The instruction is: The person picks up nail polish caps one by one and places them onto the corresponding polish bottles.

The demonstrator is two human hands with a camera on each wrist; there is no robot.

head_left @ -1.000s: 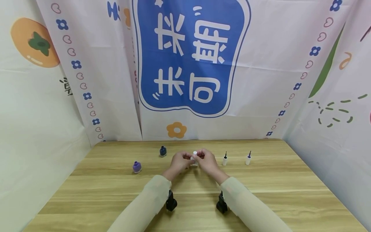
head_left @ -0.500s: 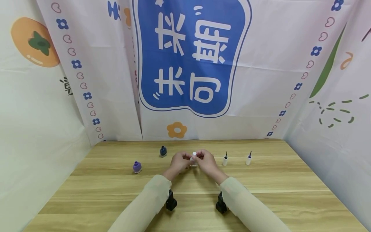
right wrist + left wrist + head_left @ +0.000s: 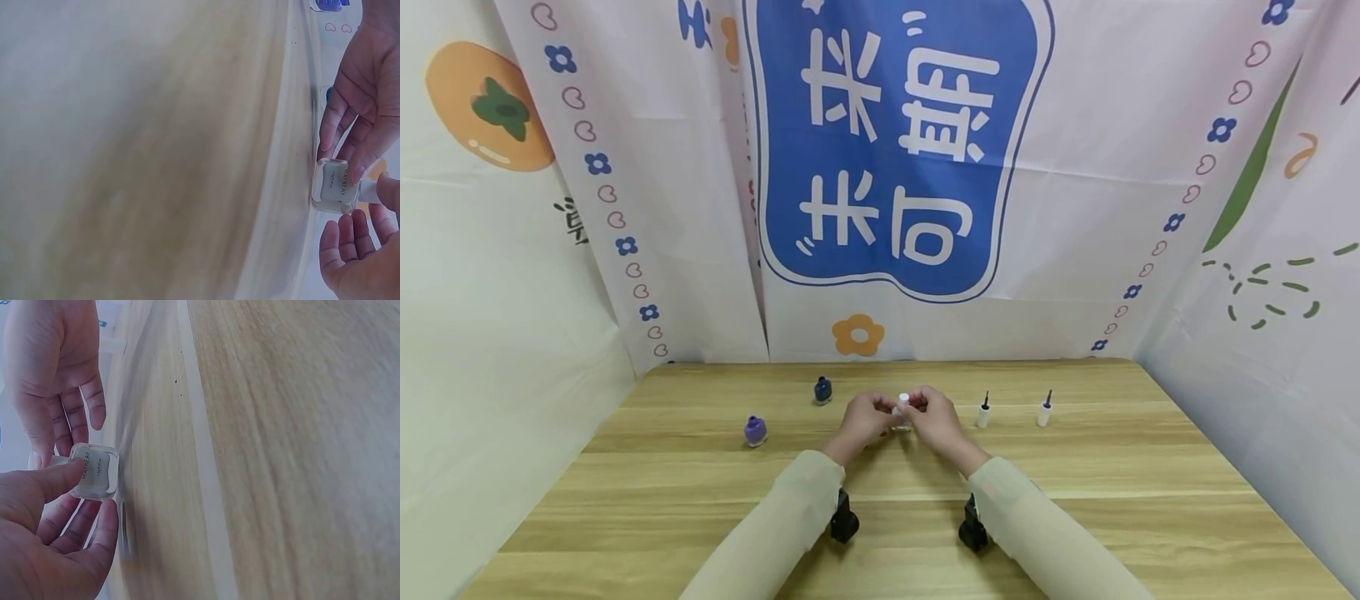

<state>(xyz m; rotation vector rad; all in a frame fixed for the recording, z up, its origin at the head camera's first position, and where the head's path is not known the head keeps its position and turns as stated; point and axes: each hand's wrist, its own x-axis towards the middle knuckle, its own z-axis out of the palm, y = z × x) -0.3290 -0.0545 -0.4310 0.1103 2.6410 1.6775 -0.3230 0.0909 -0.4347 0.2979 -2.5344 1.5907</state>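
Note:
A clear glass bottle of whitish polish [image 3: 100, 472] with printed lettering stands upright on the table between the two hands. My left hand [image 3: 862, 423] pinches the glass body, its thumb across the label in the left wrist view. On the other side, my right hand [image 3: 937, 423] holds the white cap [image 3: 904, 398] between thumb and fingers. The cap sits on top of the bottle's neck; how tightly it is screwed down cannot be told. In the right wrist view the bottle [image 3: 334, 186] shows beside the fingertips of both hands.
An uncapped purple bottle [image 3: 756, 432] and an uncapped dark blue bottle [image 3: 823, 392] stand left of the hands. To the right, two white caps [image 3: 982, 417] [image 3: 1043, 415] stand with their brushes pointing up. A printed cloth [image 3: 1060, 250] hangs behind the table.
Both hands stay at the same bottle with almost the same grip. The view has shifted very slightly; nothing else has visibly moved.

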